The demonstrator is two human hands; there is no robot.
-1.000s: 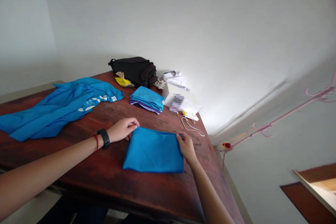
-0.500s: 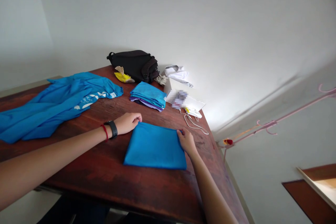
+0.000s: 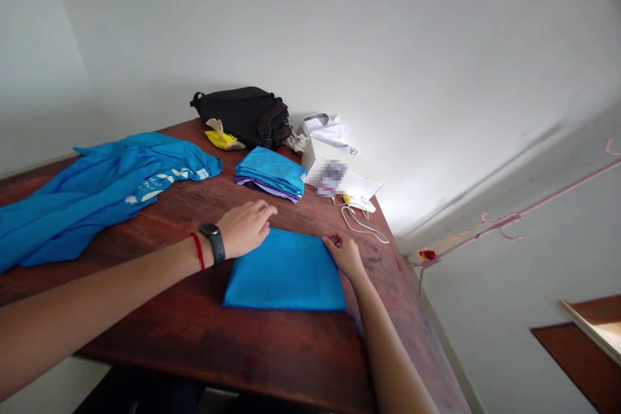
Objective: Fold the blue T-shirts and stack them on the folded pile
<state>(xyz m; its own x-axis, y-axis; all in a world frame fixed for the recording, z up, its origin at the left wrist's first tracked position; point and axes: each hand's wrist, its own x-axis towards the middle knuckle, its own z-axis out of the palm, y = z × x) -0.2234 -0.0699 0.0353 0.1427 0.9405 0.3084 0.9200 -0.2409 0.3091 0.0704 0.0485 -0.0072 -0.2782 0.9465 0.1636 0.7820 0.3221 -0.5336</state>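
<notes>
A folded blue cloth point(image 3: 286, 272) lies flat as a neat rectangle on the dark wooden table point(image 3: 194, 336), near its right end. My left hand point(image 3: 245, 228), with a black wristband and a red string, rests at the cloth's far left corner with fingers stretched out flat. My right hand point(image 3: 343, 252) sits at the far right corner, its fingers curled onto the cloth's edge.
Unfolded blue shirts point(image 3: 97, 187) are spread at the left. A stack of folded blue cloths point(image 3: 272, 171) sits behind, with a black bag point(image 3: 242, 113), a yellow item point(image 3: 220, 138), a white box point(image 3: 339, 174) and a white cable point(image 3: 361, 223). The table's right edge is close; a pink rack point(image 3: 509, 217) stands beyond.
My left hand has uncurled from a pinch and slid right over the cloth's far left corner. The right hand stays at its corner. The view has shifted slightly.
</notes>
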